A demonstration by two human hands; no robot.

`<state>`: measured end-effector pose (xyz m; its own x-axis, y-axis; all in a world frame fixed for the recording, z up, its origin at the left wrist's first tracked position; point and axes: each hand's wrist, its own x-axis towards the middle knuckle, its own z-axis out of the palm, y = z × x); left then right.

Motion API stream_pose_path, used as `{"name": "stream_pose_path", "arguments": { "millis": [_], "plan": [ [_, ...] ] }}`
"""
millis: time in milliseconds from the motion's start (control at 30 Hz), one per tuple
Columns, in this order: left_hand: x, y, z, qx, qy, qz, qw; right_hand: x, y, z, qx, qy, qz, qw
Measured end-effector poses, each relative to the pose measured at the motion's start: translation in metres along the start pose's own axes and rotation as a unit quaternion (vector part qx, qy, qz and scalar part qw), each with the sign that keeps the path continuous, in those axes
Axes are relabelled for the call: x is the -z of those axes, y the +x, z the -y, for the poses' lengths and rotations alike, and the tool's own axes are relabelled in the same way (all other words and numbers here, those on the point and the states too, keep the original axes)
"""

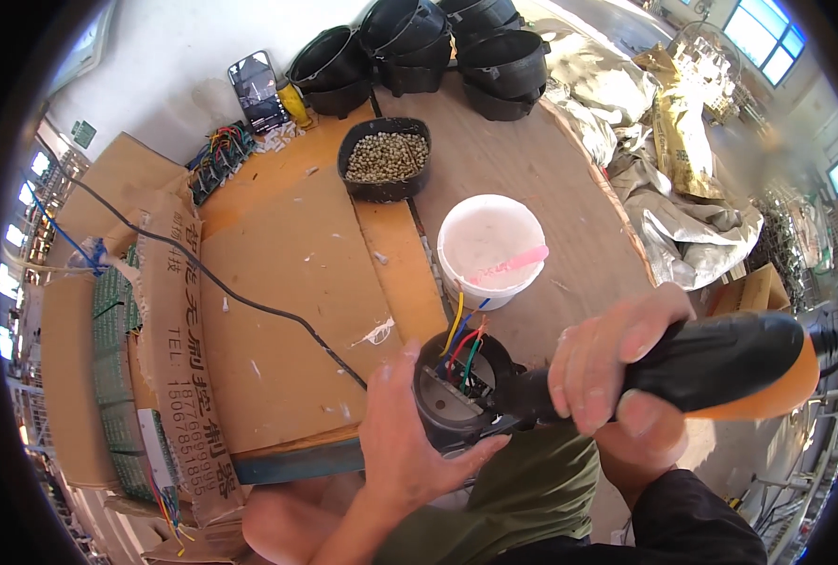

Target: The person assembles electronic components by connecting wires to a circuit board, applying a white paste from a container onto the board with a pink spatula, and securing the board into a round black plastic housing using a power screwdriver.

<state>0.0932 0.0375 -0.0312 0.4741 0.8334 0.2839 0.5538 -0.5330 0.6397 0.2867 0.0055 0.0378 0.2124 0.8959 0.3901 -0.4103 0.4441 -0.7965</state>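
Observation:
My left hand (pixel 405 433) is closed around a round black housing (pixel 438 428), thumb and fingers at its sides. Inside the housing sits a grey part with a circuit board, and yellow, blue, red and green wires (pixel 466 353) stick up from it. In my right hand (pixel 612 367) is a black and orange power screwdriver (pixel 720 363), held sideways with its nose reaching the housing's right side. Its very tip is hard to make out. Just beyond the housing stands a white bucket (pixel 475 287) of pale paste, with a pink spatula (pixel 522 262) in it.
A black tub (pixel 381 191) of small brass-coloured screws sits farther back. Several black pots (pixel 504 71) are stacked at the far edge. On the left are an open cardboard box (pixel 169 348) of circuit boards, a dark cable (pixel 221 282), a phone (pixel 257 91) and wired boards (pixel 221 160). White sacks (pixel 683 226) lie right.

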Motion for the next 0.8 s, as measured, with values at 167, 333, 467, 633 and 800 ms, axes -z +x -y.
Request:
{"name": "stream_pose_path", "arguments": {
  "millis": [167, 333, 467, 633, 800],
  "plan": [
    [-0.012, -0.003, 0.000, 0.007, -0.020, -0.058, 0.998, 0.004, 0.000, 0.001, -0.040, -0.061, 0.077, 0.994],
    [-0.019, -0.009, 0.002, 0.015, -0.008, -0.095, 0.995, -0.005, 0.002, -0.005, -0.083, -0.109, 0.088, 0.987],
    [-0.020, -0.014, 0.006, 0.026, -0.020, -0.084, 0.996, -0.011, 0.005, -0.008, -0.097, -0.159, 0.105, 0.977],
    [-0.020, -0.016, 0.005, 0.043, 0.008, -0.065, 0.997, -0.020, 0.008, -0.009, -0.106, -0.169, 0.097, 0.975],
    [-0.017, -0.014, 0.001, 0.031, 0.050, -0.062, 0.996, -0.029, 0.007, -0.009, -0.110, -0.216, 0.090, 0.966]
  ]
}}
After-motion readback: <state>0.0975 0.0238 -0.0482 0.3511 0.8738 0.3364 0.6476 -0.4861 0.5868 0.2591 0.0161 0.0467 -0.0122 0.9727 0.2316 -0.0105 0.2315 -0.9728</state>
